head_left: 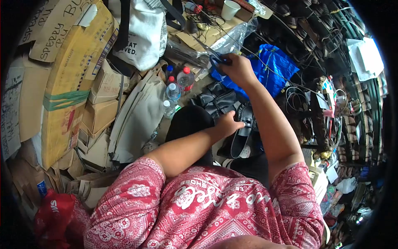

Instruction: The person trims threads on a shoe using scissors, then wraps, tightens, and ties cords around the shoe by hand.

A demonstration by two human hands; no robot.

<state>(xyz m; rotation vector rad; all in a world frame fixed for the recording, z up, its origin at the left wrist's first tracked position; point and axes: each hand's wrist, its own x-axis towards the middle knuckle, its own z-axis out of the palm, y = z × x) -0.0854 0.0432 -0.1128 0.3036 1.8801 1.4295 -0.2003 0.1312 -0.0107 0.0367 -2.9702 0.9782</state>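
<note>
My right hand (238, 68) is closed round the dark blue handles of a pair of scissors (216, 58), whose blades point up and to the left, near a cardboard sheet. Lower down, my left hand (229, 124) is beside a black strapped sandal (244, 124), with thumb and fingertips at its edge; whether it grips the sandal is unclear. More black footwear (217, 98) lies just above my left hand. Behind my right forearm is a crumpled blue plastic bag (275, 64).
Plastic bottles (185, 79) stand left of the footwear. Cardboard boxes (68, 95) and a white bag (143, 37) fill the left side. A white cup (230, 10) stands at the top. Racks of shoes (360, 120) line the right. Thin cords cross near my right hand.
</note>
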